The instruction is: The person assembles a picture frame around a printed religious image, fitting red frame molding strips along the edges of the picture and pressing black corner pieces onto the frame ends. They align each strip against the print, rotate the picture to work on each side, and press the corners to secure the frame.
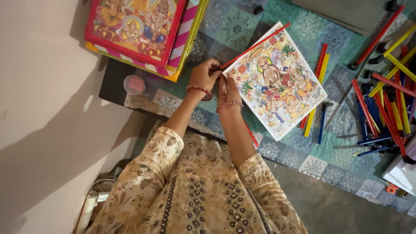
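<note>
We pinch a red strip (pixel 255 44) in our left hand (pixel 205 74) at the picture's (pixel 277 82) corner; our right hand (pixel 228 90) presses flat there; loose coloured strips (pixel 385 108) lie well apart; framed pictures (pixel 138 26) stacked nearby.

Soft, even daylight; a broad shadow falls across the pale floor (pixel 43 130), edges perhaps slightly blurred.

Person in a patterned beige tunic, bangles on both wrists

The person is wearing a beige and brown floral tunic with rows of small dark studs running down the front and trim edging the sleeves, which are ending partway down the forearms. Just behind the left hand (pixel 207 74) a red bangle is circling the wrist; behind the right hand (pixel 228 92) a thinner beaded one is showing.
</note>
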`<state>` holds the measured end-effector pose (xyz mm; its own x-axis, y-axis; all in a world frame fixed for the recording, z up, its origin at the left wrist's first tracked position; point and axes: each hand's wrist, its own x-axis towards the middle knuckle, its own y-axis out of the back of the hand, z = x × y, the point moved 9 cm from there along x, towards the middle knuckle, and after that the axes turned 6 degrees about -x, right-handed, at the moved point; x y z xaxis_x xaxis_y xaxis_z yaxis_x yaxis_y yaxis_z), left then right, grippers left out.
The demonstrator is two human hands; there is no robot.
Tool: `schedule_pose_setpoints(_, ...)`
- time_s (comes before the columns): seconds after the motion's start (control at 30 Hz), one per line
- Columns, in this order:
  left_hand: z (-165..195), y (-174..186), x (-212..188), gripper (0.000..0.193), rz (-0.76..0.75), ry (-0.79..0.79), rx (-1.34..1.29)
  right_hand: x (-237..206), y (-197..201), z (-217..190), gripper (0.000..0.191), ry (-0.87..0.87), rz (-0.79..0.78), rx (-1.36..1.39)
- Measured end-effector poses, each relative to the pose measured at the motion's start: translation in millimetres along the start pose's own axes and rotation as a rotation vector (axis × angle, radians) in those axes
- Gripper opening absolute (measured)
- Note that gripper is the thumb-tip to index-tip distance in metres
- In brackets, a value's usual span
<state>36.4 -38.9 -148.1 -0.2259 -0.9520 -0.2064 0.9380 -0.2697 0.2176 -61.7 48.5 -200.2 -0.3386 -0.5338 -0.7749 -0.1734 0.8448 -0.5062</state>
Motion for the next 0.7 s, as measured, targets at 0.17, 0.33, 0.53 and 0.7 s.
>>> schedule_pose_setpoints(0.17, -1.4, -21.2, 10.8, 0.022, -0.218, 0.070, -0.364, 2.2, 2.7, -2.9, 0.027, -0.049, 0.022, -0.073)
schedule_pose_setpoints(0.33, -4.3, -20.8, 7.5, 0.040, -0.117, 0.161, -0.452, 4.5, 4.0, -2.6, 0.026, -0.079, -0.007, -0.083)
schedule_pose_setpoints(0.53, -2.4, -17.0, 7.5, 0.037, -0.079, 0.127, -0.396, 2.1, 11.7, -2.1, 0.026, -0.139, -0.087, -0.062)
schedule_pose_setpoints(0.7, -17.7, -22.8, 13.8, 0.033, -0.076, 0.194, -0.383, -29.9, 78.1, -40.0, 0.026, -0.178, -0.228, -0.175)
